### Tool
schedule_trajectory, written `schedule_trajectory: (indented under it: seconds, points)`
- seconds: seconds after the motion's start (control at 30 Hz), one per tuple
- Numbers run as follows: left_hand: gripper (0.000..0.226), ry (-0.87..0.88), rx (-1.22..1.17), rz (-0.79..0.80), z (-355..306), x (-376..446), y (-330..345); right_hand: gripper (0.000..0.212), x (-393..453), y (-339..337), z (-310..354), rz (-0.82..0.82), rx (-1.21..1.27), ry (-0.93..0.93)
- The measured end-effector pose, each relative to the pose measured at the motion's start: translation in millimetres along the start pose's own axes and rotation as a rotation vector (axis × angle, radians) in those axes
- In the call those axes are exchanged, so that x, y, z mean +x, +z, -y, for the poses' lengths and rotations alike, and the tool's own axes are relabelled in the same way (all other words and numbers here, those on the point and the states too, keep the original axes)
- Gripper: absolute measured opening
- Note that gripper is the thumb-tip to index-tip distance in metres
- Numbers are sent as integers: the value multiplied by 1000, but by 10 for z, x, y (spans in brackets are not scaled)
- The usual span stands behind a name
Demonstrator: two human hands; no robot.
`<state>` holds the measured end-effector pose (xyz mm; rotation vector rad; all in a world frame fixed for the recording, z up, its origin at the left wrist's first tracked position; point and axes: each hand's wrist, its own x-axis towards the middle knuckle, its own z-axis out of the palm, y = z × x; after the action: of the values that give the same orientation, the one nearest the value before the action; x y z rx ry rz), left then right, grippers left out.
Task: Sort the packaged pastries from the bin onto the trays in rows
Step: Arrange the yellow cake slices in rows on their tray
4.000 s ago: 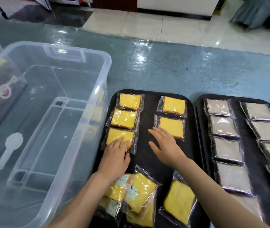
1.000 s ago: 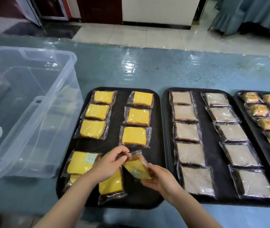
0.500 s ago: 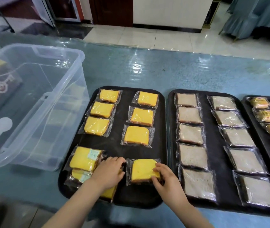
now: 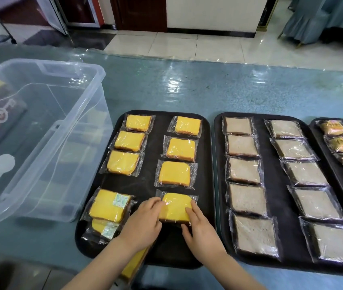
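The left black tray [image 4: 158, 143] carries yellow pastry packets in two columns, three on the left and the right one ending in the nearest yellow packet [image 4: 176, 207]. My left hand [image 4: 143, 223] lies on that packet's left edge. My right hand [image 4: 202, 232] has fingers on its right side and the thumb at its near edge. The packet lies flat on the tray. A loose pile of yellow packets [image 4: 107, 207] sits at the tray's near left corner, and one more packet [image 4: 134, 266] shows under my left forearm.
A clear plastic bin [image 4: 61, 132] stands on the blue table to the left of the trays. The middle tray [image 4: 271, 185] holds two columns of brown bread packets. A third tray [image 4: 314, 125] with small orange-yellow pastries is cut off at the right edge.
A second ago both hands held the yellow packet above the tray. It now lies flat below the third packet of the right column, nudged slightly away, with both hands still on it.
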<state>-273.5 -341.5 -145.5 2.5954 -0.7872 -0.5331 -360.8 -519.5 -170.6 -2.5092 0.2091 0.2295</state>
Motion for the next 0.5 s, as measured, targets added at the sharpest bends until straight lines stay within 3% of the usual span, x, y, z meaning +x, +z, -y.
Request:
schedule_trajectory:
  seconds: [0.27,0.5]
  points:
    - [60,11,260,75,23,23,77,63,129,142,-52,65,-261,-176]
    - [62,-5,250,102,-6,69,46,71,143,165,-142,23,-394,-116]
